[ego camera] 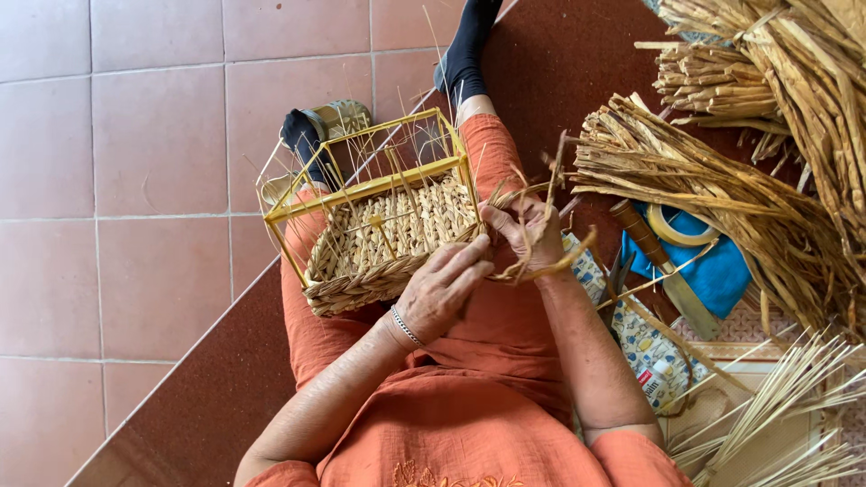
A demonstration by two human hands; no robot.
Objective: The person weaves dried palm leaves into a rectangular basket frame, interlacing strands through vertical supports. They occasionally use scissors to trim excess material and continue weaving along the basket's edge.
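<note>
On my lap rests the half-woven basket [383, 236], coarse braided straw on a yellow wire frame, my left hand [439, 290] curled against its rim, my right hand [526, 231] pinching a twisted dry strand [541, 261], with stiff reed bundles [722, 194] beyond.

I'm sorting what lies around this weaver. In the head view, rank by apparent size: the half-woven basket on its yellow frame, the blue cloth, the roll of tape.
1. Half-woven straw basket on a yellow wire frame, largest.
2. Crumpled blue cloth, partly covered.
3. Pale ring-shaped roll of tape, smallest.
</note>
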